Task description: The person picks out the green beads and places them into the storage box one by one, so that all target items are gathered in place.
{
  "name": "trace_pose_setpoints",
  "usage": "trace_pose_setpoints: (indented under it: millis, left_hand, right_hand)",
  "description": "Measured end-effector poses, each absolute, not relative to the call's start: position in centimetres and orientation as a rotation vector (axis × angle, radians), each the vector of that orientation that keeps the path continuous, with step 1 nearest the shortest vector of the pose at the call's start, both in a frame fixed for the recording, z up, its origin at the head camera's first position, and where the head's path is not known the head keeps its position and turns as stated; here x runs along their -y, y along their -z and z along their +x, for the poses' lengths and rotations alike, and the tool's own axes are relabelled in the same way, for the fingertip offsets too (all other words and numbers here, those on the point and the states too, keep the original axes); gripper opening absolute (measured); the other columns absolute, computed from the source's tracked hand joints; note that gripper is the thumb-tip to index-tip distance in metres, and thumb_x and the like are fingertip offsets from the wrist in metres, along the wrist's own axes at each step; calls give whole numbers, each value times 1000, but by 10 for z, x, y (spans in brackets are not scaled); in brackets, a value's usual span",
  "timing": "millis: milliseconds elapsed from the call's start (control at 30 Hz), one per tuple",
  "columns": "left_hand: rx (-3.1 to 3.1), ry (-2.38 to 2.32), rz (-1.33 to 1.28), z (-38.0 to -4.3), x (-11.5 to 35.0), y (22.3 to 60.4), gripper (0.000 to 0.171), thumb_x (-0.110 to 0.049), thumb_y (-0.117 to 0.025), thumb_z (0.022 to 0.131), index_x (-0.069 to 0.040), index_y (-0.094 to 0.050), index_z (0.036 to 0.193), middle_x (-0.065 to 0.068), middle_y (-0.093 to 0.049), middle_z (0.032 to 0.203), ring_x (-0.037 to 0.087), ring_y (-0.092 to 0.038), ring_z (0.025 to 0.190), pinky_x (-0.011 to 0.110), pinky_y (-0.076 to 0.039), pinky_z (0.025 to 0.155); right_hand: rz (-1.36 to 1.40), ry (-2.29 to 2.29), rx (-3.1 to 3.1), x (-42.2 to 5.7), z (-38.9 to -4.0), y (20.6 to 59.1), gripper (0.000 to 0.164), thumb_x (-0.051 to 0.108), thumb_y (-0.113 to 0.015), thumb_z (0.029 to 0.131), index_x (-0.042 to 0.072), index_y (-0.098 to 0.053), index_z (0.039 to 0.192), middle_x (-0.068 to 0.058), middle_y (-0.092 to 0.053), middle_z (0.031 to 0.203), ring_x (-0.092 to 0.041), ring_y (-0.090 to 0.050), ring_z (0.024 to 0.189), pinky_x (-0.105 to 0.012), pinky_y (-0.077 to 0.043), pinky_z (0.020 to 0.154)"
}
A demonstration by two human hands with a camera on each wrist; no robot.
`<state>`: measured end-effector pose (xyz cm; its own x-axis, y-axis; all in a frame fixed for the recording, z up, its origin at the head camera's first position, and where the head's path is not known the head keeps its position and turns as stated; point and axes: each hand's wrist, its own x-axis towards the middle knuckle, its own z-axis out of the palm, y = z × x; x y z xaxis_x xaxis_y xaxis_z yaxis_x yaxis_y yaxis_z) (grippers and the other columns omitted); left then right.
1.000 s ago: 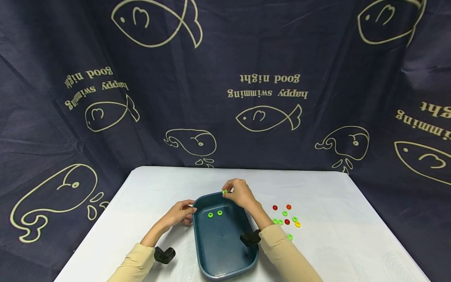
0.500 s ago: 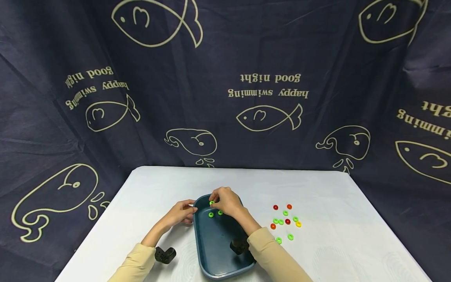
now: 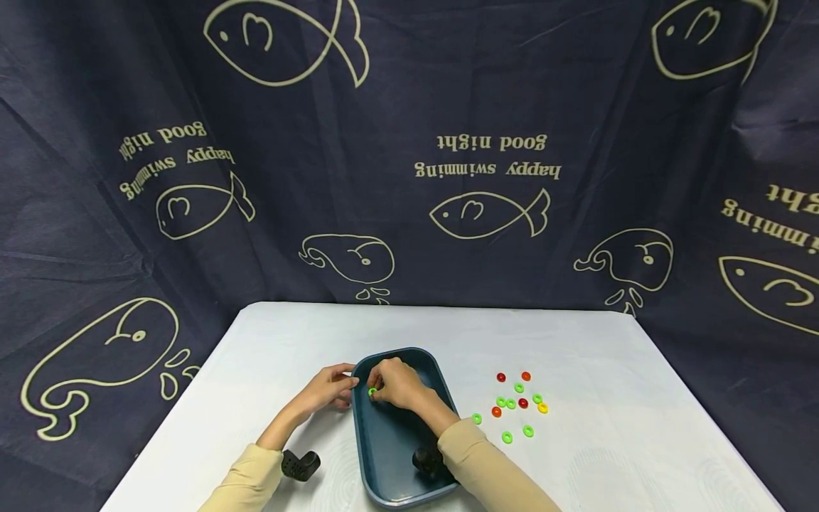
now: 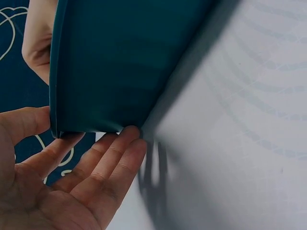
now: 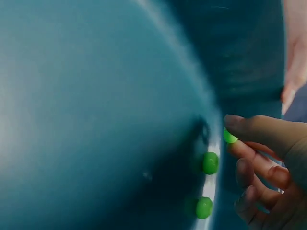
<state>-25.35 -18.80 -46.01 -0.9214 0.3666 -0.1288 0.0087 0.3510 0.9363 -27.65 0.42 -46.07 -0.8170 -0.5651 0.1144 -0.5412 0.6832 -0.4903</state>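
A dark teal plastic tub (image 3: 389,451) lies in front of me on the table. Thumb and fingers of my left hand (image 3: 325,388) hold its left rim; the left wrist view has the thumb at the rim and the other fingers against the outer wall. Inside the tub, my right hand (image 3: 398,384) pinches a small green ring (image 5: 230,136) between thumb and forefinger, close to the far-left wall. Two more green rings (image 5: 210,163) sit on the tub floor beside that hand in the right wrist view; in the head view the hand hides them.
Right of the tub, several loose rings lie on the white table (image 3: 595,398): green rings (image 3: 527,431), red rings (image 3: 523,403), orange rings (image 3: 496,412) and a yellow ring (image 3: 543,408). A dark printed curtain (image 3: 409,270) hangs behind the table's far edge.
My right hand has moved left and down from the tub's far rim into the tub, carrying the green ring. The left hand has stayed at the rim.
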Motion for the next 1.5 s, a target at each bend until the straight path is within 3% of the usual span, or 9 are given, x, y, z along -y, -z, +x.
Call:
trace_pose_setpoints:
  millis: [567, 900, 1500]
  left_hand:
    - [-2304, -1598, 330, -252, 186, 459, 48, -19, -49, 97, 10, -42, 133, 31, -60, 113, 31, -68, 90, 45, -58, 76]
    - [-2318, -1577, 315, -254, 185, 459, 48, -20, -51, 96, 9, -42, 134, 29, -61, 112, 27, -68, 88, 43, -58, 75]
    - [-2298, -1603, 338, -253, 186, 460, 49, -17, -50, 96, 12, -39, 133, 34, -57, 114, 32, -68, 89, 44, -58, 75]
  right_hand:
    - [-1075, 612, -2893, 3, -271, 469, 8, 15, -79, 75, 13, -74, 81, 4, -70, 77, 0, -57, 66, -14, -45, 57]
    - [-976, 678, -2901, -8, -274, 451, 14, 19, -78, 76, 16, -74, 89, 4, -71, 86, -6, -63, 78, -18, -50, 64]
    - [-855, 994, -2955, -59, -288, 415, 16, 16, -76, 77, 10, -74, 92, -3, -70, 88, -20, -65, 85, -33, -52, 72]
